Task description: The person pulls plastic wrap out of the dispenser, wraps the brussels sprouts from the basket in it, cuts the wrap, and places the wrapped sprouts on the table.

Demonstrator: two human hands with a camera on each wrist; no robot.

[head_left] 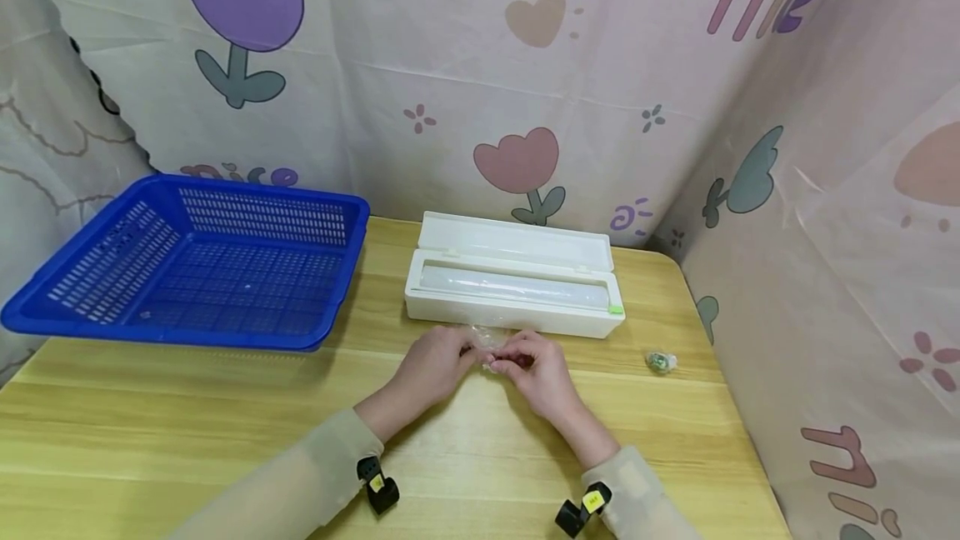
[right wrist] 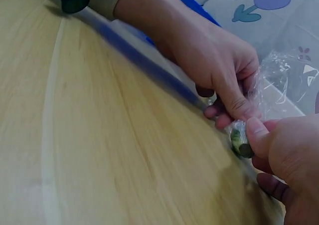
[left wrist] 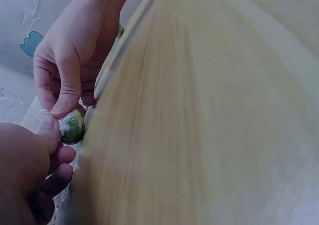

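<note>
A small round green vegetable (left wrist: 73,127), much like a Brussels sprout, is partly covered in clear cling film (right wrist: 279,78). My left hand (head_left: 433,363) and right hand (head_left: 542,375) meet over the table, just in front of the white cling film box (head_left: 517,321). Thumb and fingers of both hands pinch the film around the vegetable. In the right wrist view, loose crinkled film spreads out behind the left hand (right wrist: 214,60). From the head view the vegetable is mostly hidden by the fingers. The box lid stands raised, and a film roll (head_left: 517,284) lies inside.
To the right on the wooden table (head_left: 480,473) lies another small green piece wrapped in film (head_left: 662,362). A blue plastic basket (head_left: 225,338) occupies the left side. Printed curtains (head_left: 450,48) hang behind the table and along its right side.
</note>
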